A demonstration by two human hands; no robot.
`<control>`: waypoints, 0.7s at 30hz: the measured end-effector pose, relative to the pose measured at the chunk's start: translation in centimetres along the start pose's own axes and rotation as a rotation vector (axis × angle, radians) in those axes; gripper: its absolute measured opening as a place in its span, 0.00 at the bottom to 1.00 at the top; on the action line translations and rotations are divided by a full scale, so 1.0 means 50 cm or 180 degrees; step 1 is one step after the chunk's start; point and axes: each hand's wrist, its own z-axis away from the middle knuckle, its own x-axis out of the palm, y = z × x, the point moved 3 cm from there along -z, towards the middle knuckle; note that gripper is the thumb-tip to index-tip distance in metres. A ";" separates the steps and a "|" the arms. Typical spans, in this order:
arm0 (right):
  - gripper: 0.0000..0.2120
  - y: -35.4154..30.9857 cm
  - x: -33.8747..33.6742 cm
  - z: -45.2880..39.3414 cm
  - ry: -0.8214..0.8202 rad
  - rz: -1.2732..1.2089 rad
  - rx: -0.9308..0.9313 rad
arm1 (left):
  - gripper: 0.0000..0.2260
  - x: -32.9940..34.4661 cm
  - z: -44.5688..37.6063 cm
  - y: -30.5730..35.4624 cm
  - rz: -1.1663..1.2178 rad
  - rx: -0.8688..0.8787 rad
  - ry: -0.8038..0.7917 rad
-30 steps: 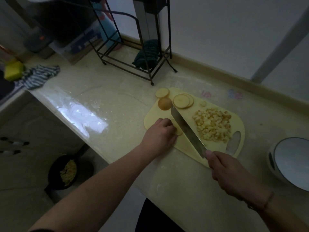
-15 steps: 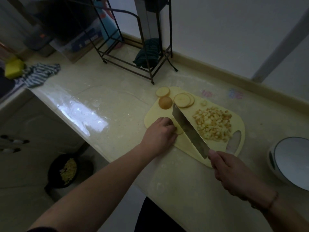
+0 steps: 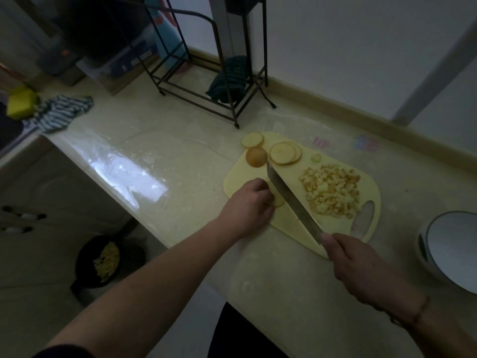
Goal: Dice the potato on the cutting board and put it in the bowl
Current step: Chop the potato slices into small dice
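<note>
At the far left of the desk a yellow sponge lies beside a striped cloth. Below the desk edge, a dark pan with yellowish scraps sits on the floor. Further along, a black wire rack stands at the back with a dark folded cloth in it. The yellow cutting board lies in front of the rack. The left hand rests on the board, fingers curled down over a potato slice. Loose round slices and a potato end lie at the board's far end. The knife blade stands just right of the held slice. A heap of diced potato lies right of the blade. The right hand grips the knife handle. The bowl sits at the far right, apart from the board.
</note>
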 end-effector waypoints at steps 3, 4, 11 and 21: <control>0.23 -0.005 0.009 -0.007 0.0062 0.0140 -0.0079 | 0.06 -0.002 -0.002 0.001 0.0045 -0.0031 0.0052; 0.22 -0.008 0.014 -0.014 0.0081 0.0140 -0.0141 | 0.06 -0.002 -0.002 0.002 0.0037 -0.0042 0.0044; 0.19 -0.023 0.008 -0.032 0.0075 -0.0011 -0.0141 | 0.10 0.001 -0.005 -0.002 -0.0183 -0.0070 -0.0026; 0.24 0.012 0.004 -0.010 -0.0419 -0.1647 0.0743 | 0.07 -0.002 0.002 -0.006 -0.0104 -0.0063 -0.0015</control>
